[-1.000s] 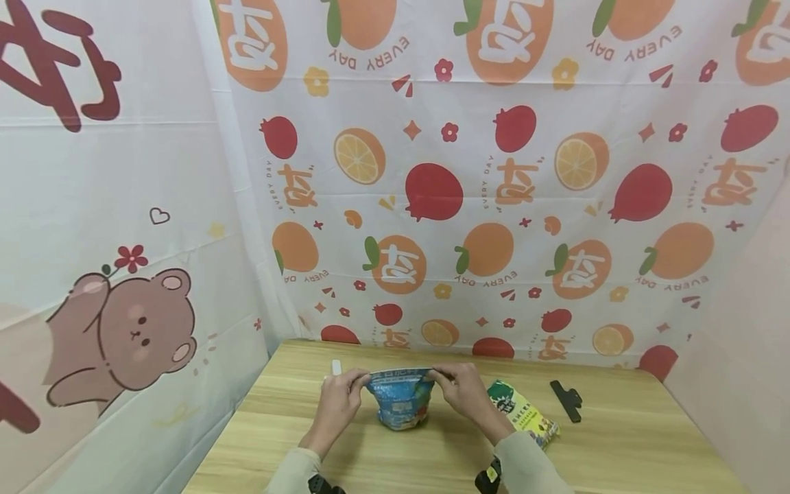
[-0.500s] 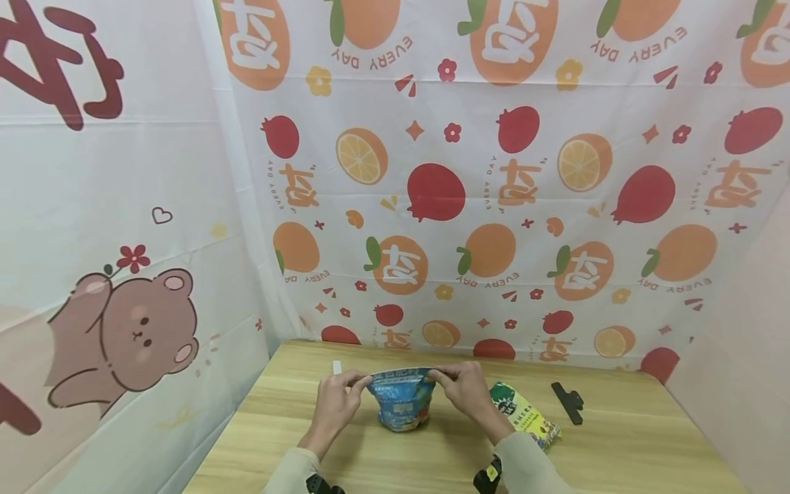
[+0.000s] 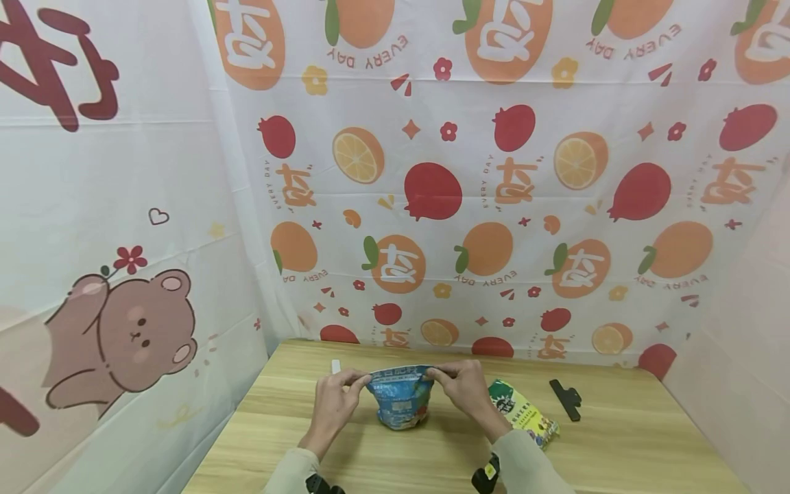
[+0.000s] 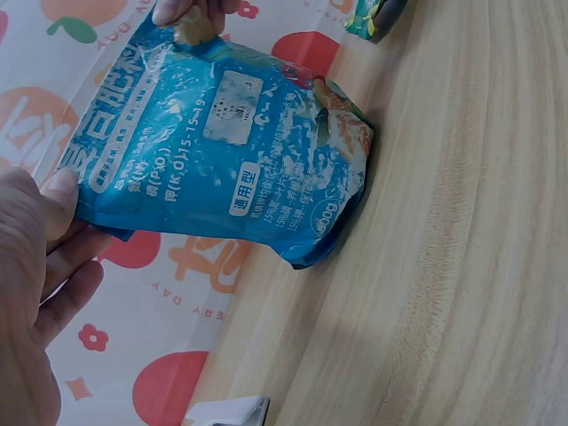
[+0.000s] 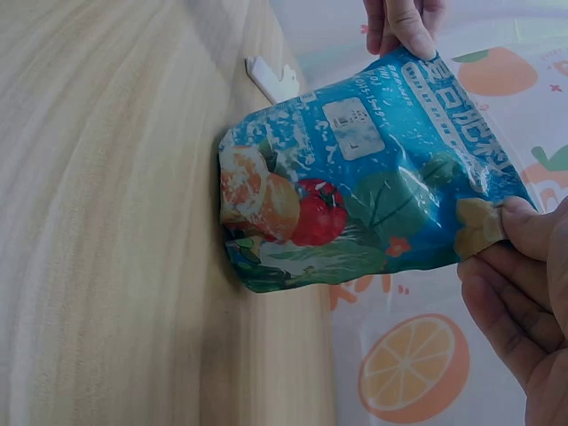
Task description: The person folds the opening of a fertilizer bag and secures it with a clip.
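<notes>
A blue fertilizer bag (image 3: 401,403), printed with vegetables and Chinese text, stands upright on the wooden table. My left hand (image 3: 336,405) pinches the left end of its top edge between thumb and fingers. At the opposite top corner, my right hand (image 3: 465,391) does the same, so the edge is stretched between them. In the left wrist view the bag (image 4: 231,151) shows its printed front and a white label. The right wrist view shows the bag's (image 5: 355,177) tomato picture near the base, with the right thumb on the top corner.
A green and yellow packet (image 3: 524,415) lies right of the bag, partly behind the right forearm. Farther right is a black clip (image 3: 566,400). A white clip (image 3: 336,366) lies behind the left hand. Printed cloth (image 3: 432,274) hangs behind the table (image 3: 247,439).
</notes>
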Motion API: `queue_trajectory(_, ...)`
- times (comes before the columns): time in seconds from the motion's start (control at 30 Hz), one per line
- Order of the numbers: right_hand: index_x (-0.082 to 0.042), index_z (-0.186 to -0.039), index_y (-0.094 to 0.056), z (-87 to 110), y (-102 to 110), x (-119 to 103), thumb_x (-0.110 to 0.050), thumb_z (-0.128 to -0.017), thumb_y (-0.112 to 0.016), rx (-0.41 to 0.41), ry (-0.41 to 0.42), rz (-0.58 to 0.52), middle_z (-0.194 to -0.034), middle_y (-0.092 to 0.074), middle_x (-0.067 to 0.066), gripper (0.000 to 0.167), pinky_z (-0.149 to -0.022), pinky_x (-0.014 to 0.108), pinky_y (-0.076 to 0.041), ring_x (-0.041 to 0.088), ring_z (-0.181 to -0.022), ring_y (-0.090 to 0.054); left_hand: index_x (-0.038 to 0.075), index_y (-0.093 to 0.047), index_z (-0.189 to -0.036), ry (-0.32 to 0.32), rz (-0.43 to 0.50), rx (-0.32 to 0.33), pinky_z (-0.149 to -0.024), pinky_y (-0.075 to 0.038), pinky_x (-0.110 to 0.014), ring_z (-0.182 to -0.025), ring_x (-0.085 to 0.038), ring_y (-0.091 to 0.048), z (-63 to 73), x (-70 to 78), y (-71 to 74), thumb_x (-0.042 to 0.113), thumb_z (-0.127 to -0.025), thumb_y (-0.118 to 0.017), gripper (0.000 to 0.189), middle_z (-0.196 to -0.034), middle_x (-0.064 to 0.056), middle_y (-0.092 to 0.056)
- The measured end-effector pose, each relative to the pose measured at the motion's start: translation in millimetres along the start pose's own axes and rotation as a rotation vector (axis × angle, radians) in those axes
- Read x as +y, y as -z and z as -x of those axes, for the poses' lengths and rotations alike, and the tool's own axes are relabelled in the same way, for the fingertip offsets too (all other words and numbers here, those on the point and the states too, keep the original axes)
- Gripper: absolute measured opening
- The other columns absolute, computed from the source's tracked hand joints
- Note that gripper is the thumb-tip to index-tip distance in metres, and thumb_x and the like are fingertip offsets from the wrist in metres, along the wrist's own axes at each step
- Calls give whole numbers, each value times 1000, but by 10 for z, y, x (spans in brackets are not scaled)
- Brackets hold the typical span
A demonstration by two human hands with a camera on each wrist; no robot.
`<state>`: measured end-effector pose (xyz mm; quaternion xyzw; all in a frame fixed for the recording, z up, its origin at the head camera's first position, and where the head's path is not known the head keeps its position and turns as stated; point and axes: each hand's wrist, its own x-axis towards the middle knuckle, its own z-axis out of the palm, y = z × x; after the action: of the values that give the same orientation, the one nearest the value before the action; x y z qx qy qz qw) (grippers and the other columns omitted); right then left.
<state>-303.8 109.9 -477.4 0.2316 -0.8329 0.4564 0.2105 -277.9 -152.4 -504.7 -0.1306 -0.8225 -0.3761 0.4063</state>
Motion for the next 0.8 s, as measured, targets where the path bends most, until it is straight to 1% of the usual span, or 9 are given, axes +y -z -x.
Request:
queue_trajectory(0.13, -16, -87, -84, 4, -4, 8, -19, -91, -76, 11, 3, -6, -78, -80, 3, 9, -45, 17, -24, -9, -41, -24, 14, -80, -79, 1, 5, 12, -60, -54, -26, -64, -10, -71, 11, -6, -15, 8, -78, -85, 8, -71, 1, -77)
queue_trajectory(0.2, -16, -86, -84, 2, -9, 13, -19, -90, -76, 17, -1, -2, -77, -79, 3, 9, -45, 17, -22, -7, -41, -20, 14, -80, -79, 4, 2, 12, -59, -53, -24, -64, -9, -71, 11, -12, -22, 9, -79, -85, 7, -71, 1, -77)
queue_trajectory(0.27, -16, -86, -84, 2, -14, 20, -19, -90, -77, 22, -3, 2, -77, -79, 3, 9, -45, 17, -23, -8, -40, -22, 14, -80, -79, 11, 2, 11, -60, -53, -23, -64, -8, -71, 10, -18, -30, 10, -79, -85, 6, -71, 1, -78)
queue_trajectory(0.4, -15, -86, -84, 1, -17, 25, -18, -90, -77, 27, -4, 5, -77, -79, 3, 9, -45, 17, -24, -7, -39, -23, 15, -80, -78, 57, 30, 20, -58, -53, -21, -64, -9, -72, -3, -8, -25, 11, -77, -87, 8, -72, 0, -78)
queue_trajectory(0.5, -16, -86, -84, 1, -8, 19, -19, -90, -77, 36, -19, -11, -77, -80, 2, 8, -46, 18, -24, -5, -41, -30, 17, -80, -78, 106, 57, 12, -57, -52, -20, -64, -10, -72, -21, 17, -12, 12, -77, -88, 9, -73, 0, -78)
queue_trajectory(0.6, -16, -85, -84, 0, -8, 20, -21, -88, -79, 51, -27, -30, -77, -79, 2, 7, -47, 18, -25, -4, -43, -37, 19, -79, -77, 168, 78, -12, -58, -52, -21, -65, -8, -71, -30, 31, 11, 14, -78, -87, 10, -74, 1, -78)
queue_trajectory(0.7, -16, -84, -84, 4, -19, 26, -22, -87, -80, 61, -21, -27, -76, -79, 2, 8, -47, 17, -33, -4, -46, -49, 21, -78, -76, 221, 83, -26, -59, -51, -20, -65, -5, -69, -30, 41, 40, 15, -78, -88, 11, -74, 3, -78)
queue_trajectory(0.73, -16, -84, -84, 7, -23, 26, -22, -87, -80, 63, -19, -23, -77, -79, 2, 8, -49, 17, -37, -3, -49, -54, 21, -78, -76, 233, 84, -30, -59, -51, -21, -65, -4, -69, -29, 45, 49, 16, -78, -88, 11, -74, 3, -78)
queue_trajectory(0.8, -16, -84, -84, 15, -24, 21, -23, -87, -80, 56, -24, -20, -77, -79, 2, 9, -50, 17, -40, 2, -54, -62, 21, -77, -75, 241, 78, -33, -60, -51, -21, -64, -3, -67, -28, 52, 62, 17, -78, -88, 12, -73, 3, -77)
